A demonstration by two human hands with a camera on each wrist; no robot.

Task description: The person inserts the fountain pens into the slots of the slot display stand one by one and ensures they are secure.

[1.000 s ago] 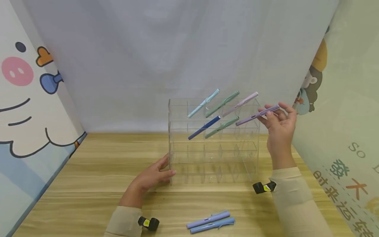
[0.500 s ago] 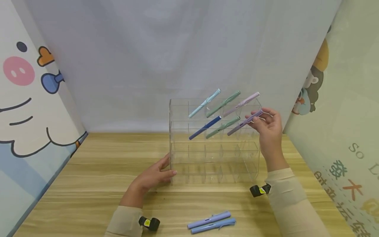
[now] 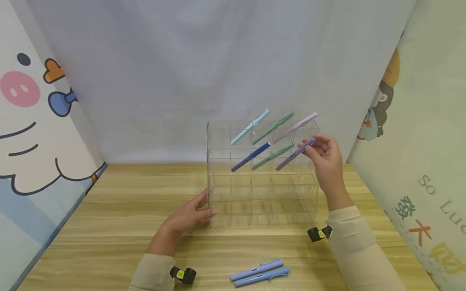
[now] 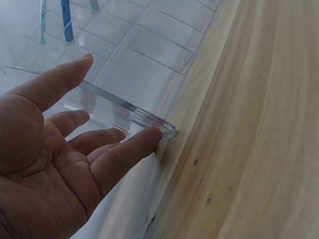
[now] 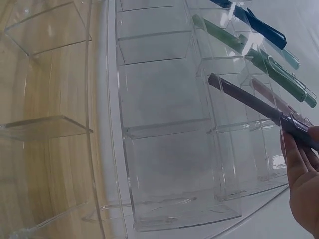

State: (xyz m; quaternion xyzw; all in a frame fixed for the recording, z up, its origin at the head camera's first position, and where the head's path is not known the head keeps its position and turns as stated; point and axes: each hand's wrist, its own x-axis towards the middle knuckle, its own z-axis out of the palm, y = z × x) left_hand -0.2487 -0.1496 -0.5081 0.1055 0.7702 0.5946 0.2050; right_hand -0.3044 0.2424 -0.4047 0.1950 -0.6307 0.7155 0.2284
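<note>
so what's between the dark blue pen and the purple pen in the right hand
In the head view, one green pen, propped at a similar slant in the clear rack.

Holds a purple pen point(image 3: 295, 154) near its upper end in the right grip point(image 3: 328, 166), slanted, with its lower end at the middle tier of a clear rack point(image 3: 261, 199). Rests the left grip point(image 3: 187, 216) against the rack's left side, low down. Shows a lower green pen point(image 3: 273, 157) just left of the purple one, then a dark blue pen point(image 3: 251, 157), on that same tier. Shows above them, left to right, a pale blue pen point(image 3: 250, 127), an upper green pen point(image 3: 273, 128) and a pink pen point(image 3: 295, 128), all slanting alike, upper ends to the right. Has a lavender pen point(image 3: 256, 270) and a mid-blue pen point(image 3: 260, 278) lying side by side on the table point(image 3: 145, 218), in front of the rack.
</note>
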